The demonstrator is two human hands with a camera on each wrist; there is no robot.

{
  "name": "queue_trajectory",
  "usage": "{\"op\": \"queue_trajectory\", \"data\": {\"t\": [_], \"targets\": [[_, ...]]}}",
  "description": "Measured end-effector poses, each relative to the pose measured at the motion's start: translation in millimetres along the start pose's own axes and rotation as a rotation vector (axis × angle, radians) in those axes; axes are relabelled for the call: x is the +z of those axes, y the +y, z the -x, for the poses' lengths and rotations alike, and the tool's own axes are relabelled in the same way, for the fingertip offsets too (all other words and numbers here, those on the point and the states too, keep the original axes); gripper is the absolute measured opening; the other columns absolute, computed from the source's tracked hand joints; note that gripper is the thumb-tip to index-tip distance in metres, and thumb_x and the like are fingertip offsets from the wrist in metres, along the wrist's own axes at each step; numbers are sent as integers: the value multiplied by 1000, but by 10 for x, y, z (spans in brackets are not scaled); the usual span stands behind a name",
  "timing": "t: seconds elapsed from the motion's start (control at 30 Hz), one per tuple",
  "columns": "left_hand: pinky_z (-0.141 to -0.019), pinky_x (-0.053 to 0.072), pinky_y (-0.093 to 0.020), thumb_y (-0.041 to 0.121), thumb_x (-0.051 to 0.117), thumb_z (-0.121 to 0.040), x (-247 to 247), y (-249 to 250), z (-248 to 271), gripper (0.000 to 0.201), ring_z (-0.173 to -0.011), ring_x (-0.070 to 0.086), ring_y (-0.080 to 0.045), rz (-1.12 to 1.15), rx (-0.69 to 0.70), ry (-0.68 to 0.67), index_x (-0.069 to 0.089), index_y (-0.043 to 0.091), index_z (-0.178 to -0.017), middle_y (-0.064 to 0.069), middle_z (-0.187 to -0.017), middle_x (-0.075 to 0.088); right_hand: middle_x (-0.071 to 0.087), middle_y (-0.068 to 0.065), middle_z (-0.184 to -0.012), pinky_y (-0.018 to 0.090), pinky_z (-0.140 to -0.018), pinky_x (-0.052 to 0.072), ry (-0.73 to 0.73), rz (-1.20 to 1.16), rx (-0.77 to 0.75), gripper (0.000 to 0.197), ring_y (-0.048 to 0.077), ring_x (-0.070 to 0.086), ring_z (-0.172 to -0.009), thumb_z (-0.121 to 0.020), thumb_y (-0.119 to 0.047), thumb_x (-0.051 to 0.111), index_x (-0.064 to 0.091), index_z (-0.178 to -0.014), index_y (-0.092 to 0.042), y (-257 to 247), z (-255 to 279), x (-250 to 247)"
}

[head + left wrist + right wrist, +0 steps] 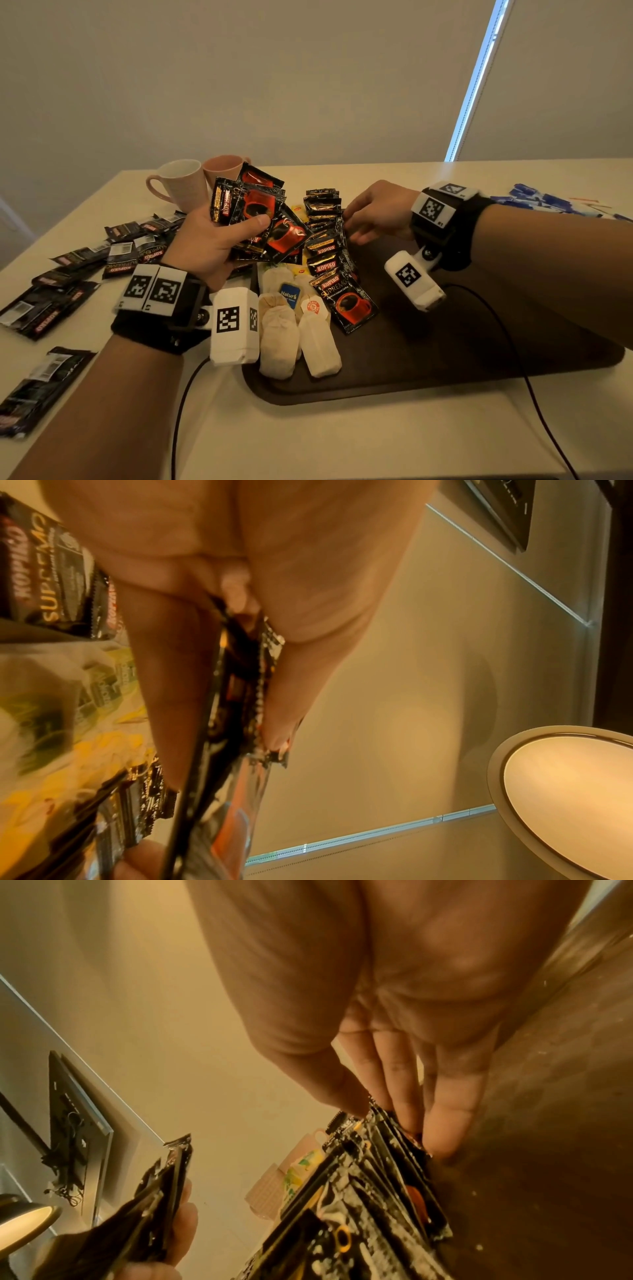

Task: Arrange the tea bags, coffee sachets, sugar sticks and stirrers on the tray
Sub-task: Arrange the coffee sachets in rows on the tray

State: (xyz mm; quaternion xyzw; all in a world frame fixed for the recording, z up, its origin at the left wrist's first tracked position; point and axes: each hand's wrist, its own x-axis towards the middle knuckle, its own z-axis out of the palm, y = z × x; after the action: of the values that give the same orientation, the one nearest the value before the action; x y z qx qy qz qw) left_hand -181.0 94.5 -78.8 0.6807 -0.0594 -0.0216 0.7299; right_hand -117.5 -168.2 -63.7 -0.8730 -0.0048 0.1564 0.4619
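The coffee sachets (260, 219) we hold at frame centre are light, glossy foil, likely slippery, so we judge a pinch across the flat faces safest. Our left hand (212, 243) clamps them, thumb over the front. Our right hand (376, 212), fingers nearly straight, touches the overlapping sachet row (325, 240) on the dark tray (479, 342).

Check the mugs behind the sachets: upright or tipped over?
Upright. In the head view the white mug and the pink mug both stand on the table, rims facing up.
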Motion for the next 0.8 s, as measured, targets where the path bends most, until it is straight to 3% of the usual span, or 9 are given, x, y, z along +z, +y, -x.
{"op": "queue_trajectory", "data": {"t": [0.1, 0.17, 0.23, 0.3, 0.4, 0.5, 0.6, 0.7, 0.8], "targets": [[-81, 58, -45, 38, 91, -53, 8, -4, 9, 73, -104, 71, -28, -14, 4, -13, 64, 14, -117, -11, -111, 73, 73, 16, -98, 33, -78, 61, 102, 69, -42, 26, 23, 73, -84, -91, -11, 69, 68, -114, 0, -32, 7, -60], [-81, 59, -44, 27, 83, -63, 36, 6, 17, 52, -103, 71, -28, -12, 20, -21, 66, 14, -111, -9, -107, 74, 73, 6, -89, 22, -64, 56, 194, 157, -160, 23, 11, 67, -71, -90, -23, 71, 72, -106, -6, -111, 66, -89], [-78, 61, -40, 16, 73, -71, 98, 18, 32, 36, -98, 72, -25, 2, 28, -32, 66, 15, -106, -7, -101, 76, 72, 0, -79, 21, -59, 49, 220, 133, -292, 25, 6, 61, -62, -90, -34, 71, 74, -96, -10, -242, 179, -61], [-72, 61, -34, 11, 69, -72, 168, 39, 70, 32, -92, 74, -21, 17, 44, -59, 65, 14, -103, -5, -96, 77, 71, 1, -74, 20, -55, 47, 96, 31, -329, 33, 6, 59, -57, -87, -39, 71, 74, -90, -7, -389, 329, 24], [-67, 59, -29, 9, 69, -72, 236, 50, 103, 34, -92, 74, -20, 37, 62, -76, 64, 13, -106, -5, -96, 77, 70, 2, -68, 20, -53, 50, -145, 14, -265, 47, 10, 64, -57, -72, -49, 74, 72, -87, -4, -480, 507, 188], [-71, 60, -34, 9, 69, -73, 269, 50, 122, 37, -96, 73, -25, 71, 69, -58, 64, 10, -110, -10, -101, 75, 64, 6, -61, 18, -46, 47, -182, -35, -220, 30, 10, 59, -48, -75, -30, 81, 67, -79, -4, -425, 547, 305], [-69, 60, -35, 13, 68, -74, 268, 49, 129, 35, -94, 73, -24, 89, 54, -59, 64, 11, -109, -9, -100, 75, 64, 32, -85, 17, -41, 40, -124, -110, -206, 19, 11, 50, -45, -81, -15, 79, 64, -77, -3, -385, 531, 337], [-65, 60, -32, 11, 68, -74, 256, 58, 124, 35, -92, 74, -22, 88, 49, -42, 63, 12, -109, -6, -98, 76, 61, 22, -77, 17, -39, 37, -94, -136, -202, 18, 9, 48, -42, -82, -12, 78, 63, -81, -2, -373, 529, 317], [-69, 61, -35, 4, 68, -78, 222, 47, 102, 33, -94, 73, -24, 90, 57, 4, 64, 12, -110, -8, -100, 76, 63, 12, -75, 15, -37, 37, -54, -135, -201, 15, 7, 56, -45, -84, -10, 75, 61, -85, -5, -352, 553, 272]]}}
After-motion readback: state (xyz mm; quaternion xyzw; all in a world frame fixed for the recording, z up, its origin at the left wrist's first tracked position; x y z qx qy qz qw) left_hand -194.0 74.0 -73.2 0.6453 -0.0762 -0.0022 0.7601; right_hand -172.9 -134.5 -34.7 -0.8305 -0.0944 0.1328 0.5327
